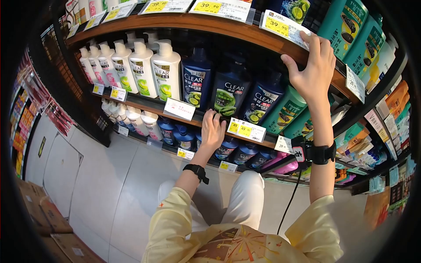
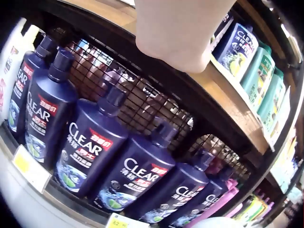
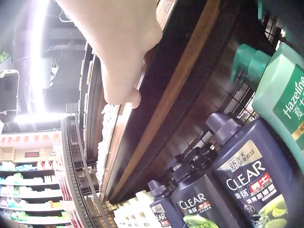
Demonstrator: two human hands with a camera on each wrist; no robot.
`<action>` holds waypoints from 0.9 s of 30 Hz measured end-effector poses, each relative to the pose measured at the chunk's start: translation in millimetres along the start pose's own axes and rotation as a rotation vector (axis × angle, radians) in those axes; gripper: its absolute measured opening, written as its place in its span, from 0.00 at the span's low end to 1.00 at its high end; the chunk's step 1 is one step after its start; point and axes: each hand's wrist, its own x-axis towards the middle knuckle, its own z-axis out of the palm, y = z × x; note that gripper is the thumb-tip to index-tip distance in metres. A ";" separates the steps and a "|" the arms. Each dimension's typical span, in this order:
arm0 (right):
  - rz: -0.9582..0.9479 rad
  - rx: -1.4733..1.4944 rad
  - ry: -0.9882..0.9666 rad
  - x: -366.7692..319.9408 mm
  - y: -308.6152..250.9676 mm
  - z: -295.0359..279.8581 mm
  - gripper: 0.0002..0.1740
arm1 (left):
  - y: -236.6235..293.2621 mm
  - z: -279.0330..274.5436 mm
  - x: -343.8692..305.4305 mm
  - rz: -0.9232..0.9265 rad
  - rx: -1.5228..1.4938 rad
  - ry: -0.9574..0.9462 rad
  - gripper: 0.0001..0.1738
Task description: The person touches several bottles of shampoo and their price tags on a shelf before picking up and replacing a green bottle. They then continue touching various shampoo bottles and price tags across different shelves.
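My right hand (image 1: 312, 65) is raised to the wooden edge of the upper shelf (image 1: 210, 21), fingers spread over it beside a yellow-and-white price tag (image 1: 280, 25), thumb held apart. Lower down, my left hand (image 1: 213, 130) rests its bent fingers on the front edge of the middle shelf (image 1: 144, 106). Just behind those fingers stands a black CLEAR pump bottle (image 1: 230, 87) with limes on its label, between a dark blue CLEAR bottle (image 1: 196, 81) and another blue CLEAR bottle (image 1: 263, 98). Neither hand holds a bottle.
White pump bottles (image 1: 165, 72) line the middle shelf's left part; green Hazeline bottles (image 1: 287, 109) stand to its right. Several blue CLEAR bottles (image 2: 90, 147) fill the lower shelf. Cardboard boxes (image 1: 46, 208) sit on the tiled floor at left. A black cable (image 1: 289, 199) hangs from my right wrist.
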 end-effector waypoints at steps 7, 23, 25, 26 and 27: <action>-0.009 0.033 -0.005 -1.0 2.9 -2.2 0.31 | -17.8 -7.0 -8.7 0.140 0.103 -0.115 0.27; 0.027 -0.125 -0.361 -61.0 -9.7 21.6 0.23 | -2.4 -12.5 -31.3 -0.009 0.265 -0.366 0.39; 0.108 -0.028 -0.534 -53.1 -5.0 32.8 0.24 | -0.9 -15.8 -30.0 -0.030 0.294 -0.442 0.43; 0.150 0.021 -0.620 -49.3 -3.2 37.5 0.25 | 1.2 -18.6 -27.7 -0.040 0.309 -0.481 0.45; 0.231 0.076 -0.747 -37.1 -5.6 34.0 0.26 | 6.8 -25.6 -21.8 -0.050 0.349 -0.555 0.46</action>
